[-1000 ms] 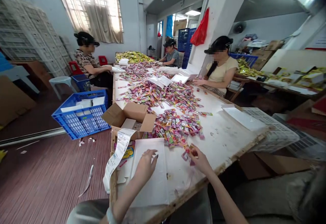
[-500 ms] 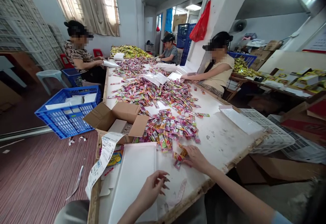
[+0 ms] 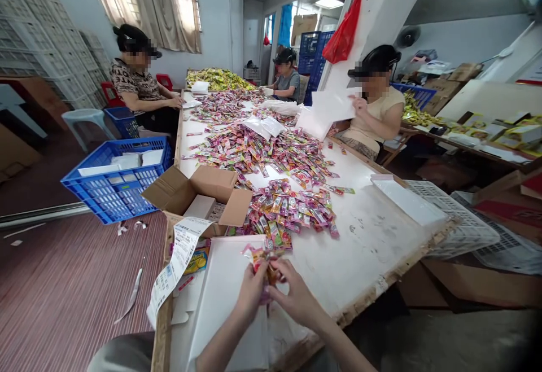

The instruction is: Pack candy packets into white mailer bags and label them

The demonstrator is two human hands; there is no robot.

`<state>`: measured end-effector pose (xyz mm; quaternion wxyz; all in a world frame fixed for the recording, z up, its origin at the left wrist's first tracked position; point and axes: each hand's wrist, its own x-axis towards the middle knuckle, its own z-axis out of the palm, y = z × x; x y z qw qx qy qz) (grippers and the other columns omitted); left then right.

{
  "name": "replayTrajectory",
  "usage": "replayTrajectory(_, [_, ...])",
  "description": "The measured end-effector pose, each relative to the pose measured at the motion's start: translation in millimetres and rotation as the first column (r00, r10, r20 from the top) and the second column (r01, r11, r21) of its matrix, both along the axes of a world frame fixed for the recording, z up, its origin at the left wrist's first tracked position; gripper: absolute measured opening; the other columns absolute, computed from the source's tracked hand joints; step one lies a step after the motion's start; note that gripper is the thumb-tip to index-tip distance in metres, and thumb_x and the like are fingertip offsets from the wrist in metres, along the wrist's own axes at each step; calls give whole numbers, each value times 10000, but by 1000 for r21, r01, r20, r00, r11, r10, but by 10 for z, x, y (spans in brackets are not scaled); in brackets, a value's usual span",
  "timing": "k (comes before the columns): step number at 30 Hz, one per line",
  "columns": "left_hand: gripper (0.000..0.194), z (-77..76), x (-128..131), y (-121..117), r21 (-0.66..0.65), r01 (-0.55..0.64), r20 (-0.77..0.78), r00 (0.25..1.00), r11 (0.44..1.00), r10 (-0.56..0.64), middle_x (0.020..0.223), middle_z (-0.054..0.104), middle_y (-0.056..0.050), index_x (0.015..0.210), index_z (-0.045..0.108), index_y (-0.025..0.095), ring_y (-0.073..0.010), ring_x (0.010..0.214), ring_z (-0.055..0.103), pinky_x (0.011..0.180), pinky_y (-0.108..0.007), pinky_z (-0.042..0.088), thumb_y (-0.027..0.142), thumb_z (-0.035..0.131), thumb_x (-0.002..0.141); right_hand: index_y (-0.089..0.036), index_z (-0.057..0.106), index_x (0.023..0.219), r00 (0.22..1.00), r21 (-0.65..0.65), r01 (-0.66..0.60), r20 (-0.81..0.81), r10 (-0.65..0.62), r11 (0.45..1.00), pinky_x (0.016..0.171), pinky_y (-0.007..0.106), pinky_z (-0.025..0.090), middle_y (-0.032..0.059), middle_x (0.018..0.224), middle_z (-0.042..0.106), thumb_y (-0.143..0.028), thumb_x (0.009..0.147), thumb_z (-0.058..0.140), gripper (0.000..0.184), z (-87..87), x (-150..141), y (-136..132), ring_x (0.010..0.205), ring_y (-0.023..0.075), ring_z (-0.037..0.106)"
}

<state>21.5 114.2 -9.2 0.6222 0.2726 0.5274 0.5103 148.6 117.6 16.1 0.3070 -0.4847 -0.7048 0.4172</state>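
Several small candy packets are bunched between my two hands, above the right edge of a flat white tray-like box. My left hand is closed on the packets from the left. From the right, my right hand grips the same bunch with bent fingers. Fingers cover part of the packets, so their exact number is hidden. Just beyond my hands lies a pile of pink, orange and green packets on the white table.
An open cardboard box with a long printed label strip stands at the table's left edge. Beyond it on the floor is a blue crate. Three people sit around the table; the one at right lifts a white sheet.
My right hand has moved left from the table with packets, and my left hand has risen to meet it. The person at right has raised a white sheet.
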Motion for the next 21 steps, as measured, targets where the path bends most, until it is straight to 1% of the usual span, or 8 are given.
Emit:
replayTrajectory(2, [521,-11,-284,4,109,-89,-87,991,990,99,953,649,-86,965,541,155,-204,869,625,773,-298,493,598,600,697,-191,521,1127,980,53,168,94,-173,984,739,303,480,78,1012,574,-393,834,514,357,-35,-10,261,854,185,559])
replayTrajectory(4, [453,-58,-502,-37,216,-110,-156,977,970,146,982,635,-59,975,564,182,-194,938,600,869,-290,460,523,660,693,-160,519,1050,871,161,372,281,-403,914,768,348,465,118,996,573,-484,818,511,399,-144,-8,570,924,240,544])
replayTrajectory(6, [401,-114,-620,-102,261,-87,-200,969,961,142,914,641,-36,959,595,191,-180,899,600,864,-279,455,435,722,668,-152,519,955,758,231,436,427,-493,870,791,392,443,155,998,564,-492,745,596,407,-283,0,830,1002,306,514])
replayTrajectory(11, [477,-87,-633,-173,178,-54,-151,985,983,82,672,617,-2,1052,574,164,-134,580,570,520,-230,433,496,650,719,-204,460,696,795,159,426,405,-453,891,665,322,423,64,773,549,-374,741,572,208,-452,160,958,838,258,555])
replayTrajectory(13, [576,-23,-586,-136,129,-13,-58,998,992,21,556,551,35,1131,525,144,-137,529,566,483,-219,408,538,623,723,-212,424,673,825,138,428,344,-448,893,605,287,410,25,700,527,-392,789,507,230,-408,218,783,708,202,545])
replayTrajectory(16, [612,7,-464,-59,67,61,71,995,996,-65,516,516,56,1064,572,120,-116,479,530,534,-253,457,551,689,646,-217,383,704,880,85,417,212,-425,905,515,245,398,-26,593,481,-455,871,390,291,-287,126,349,530,136,490])
replayTrajectory(19, [514,-70,-343,-21,-24,63,110,992,998,-60,457,491,66,833,626,112,-78,406,436,469,-229,406,543,746,579,-208,432,694,988,57,101,109,-107,993,515,224,406,-34,584,503,-470,844,475,305,-155,-99,39,532,119,494])
replayTrajectory(21, [475,-132,-331,-25,-71,25,112,994,997,-17,536,583,27,762,627,120,-99,490,519,515,-225,429,523,771,556,-199,509,692,989,107,-60,142,44,993,601,237,450,-3,658,576,-451,824,510,285,-69,-175,138,626,136,547])
